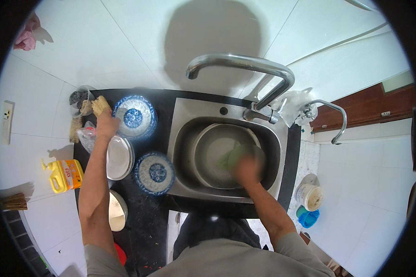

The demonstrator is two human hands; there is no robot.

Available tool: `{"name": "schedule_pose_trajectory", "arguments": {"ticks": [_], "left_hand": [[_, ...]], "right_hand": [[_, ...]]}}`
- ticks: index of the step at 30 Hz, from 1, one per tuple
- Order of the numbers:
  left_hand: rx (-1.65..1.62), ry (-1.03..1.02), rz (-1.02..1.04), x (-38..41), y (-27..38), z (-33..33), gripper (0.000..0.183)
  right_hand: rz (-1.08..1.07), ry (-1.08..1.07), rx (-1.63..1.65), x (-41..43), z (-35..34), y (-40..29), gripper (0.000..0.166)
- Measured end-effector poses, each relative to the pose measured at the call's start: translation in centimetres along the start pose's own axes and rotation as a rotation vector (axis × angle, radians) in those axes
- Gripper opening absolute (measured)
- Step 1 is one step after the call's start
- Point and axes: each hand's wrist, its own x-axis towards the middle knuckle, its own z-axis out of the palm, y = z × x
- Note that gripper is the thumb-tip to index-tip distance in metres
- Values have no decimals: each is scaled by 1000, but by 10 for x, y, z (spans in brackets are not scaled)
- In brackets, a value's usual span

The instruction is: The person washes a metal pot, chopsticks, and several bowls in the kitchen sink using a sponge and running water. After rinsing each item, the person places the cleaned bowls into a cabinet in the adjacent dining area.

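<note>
My left hand (107, 124) reaches to the back left of the counter and grips a tan loofah-like scrubber (100, 105). Right beside it is a stack of blue-and-white patterned plates (133, 118). Below the hand lie stacked white dishes (118, 158). Inside the steel sink (180, 152) sits a large round basin (211, 166) holding cloudy water. My right hand (248, 170), blurred, is over the basin's right side with a green item (239, 157) at its fingers; blur hides what kind of item it is.
A chrome faucet (241, 60) arches over the sink's back edge. Another patterned plate (156, 173) is left of the sink. A clear container of scrubbers (80, 101), a plastic bag (87, 135), a yellow pump jug (66, 175) and a cream bowl (118, 211) line the left side.
</note>
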Motion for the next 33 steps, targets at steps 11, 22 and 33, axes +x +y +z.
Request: {"name": "schedule_pose_trajectory", "arguments": {"ticks": [11, 22, 33], "left_hand": [[-947, -257, -319, -153, 123, -8, 71], [-386, -568, -139, -271, 201, 175, 62], [-534, -576, -395, -274, 195, 217, 55]], "right_hand": [[189, 86, -25, 19, -52, 6, 17], [-126, -1, -217, 9, -3, 23, 24], [169, -520, 456, 4, -56, -22, 33]]}}
